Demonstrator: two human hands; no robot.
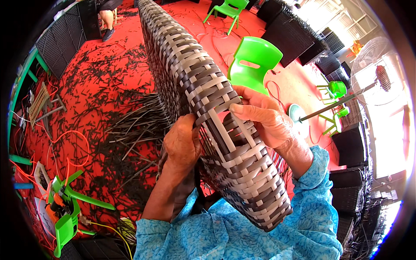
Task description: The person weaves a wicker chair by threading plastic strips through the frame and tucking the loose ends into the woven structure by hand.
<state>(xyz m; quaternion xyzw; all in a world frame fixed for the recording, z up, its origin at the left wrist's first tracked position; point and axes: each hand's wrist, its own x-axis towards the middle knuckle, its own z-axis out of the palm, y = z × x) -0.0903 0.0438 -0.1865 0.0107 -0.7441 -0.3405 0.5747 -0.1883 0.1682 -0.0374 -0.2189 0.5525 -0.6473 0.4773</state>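
A long panel woven from brown and beige plastic rattan strips [201, 82] runs from the top of the view down to my lap. In its top edge is a gap where a few lengthwise strips [221, 132] show without cross weaving. My left hand [183, 141] is closed on the panel's left side beside this gap, its fingertips partly hidden. On the other side my right hand [266, 115] grips the edge, thumb on the weave at the gap's far end and fingers partly out of sight. Loose strip ends [138, 121] fan out left of the panel.
Dark strip scraps [99, 86] litter the red floor. Green chairs [253, 63] stand ahead, and a tipped one [67, 216] with tools and cords lies at lower left. A standing fan [381, 78] and dark woven pieces [288, 34] line the right. Another person's leg [107, 24] shows far left.
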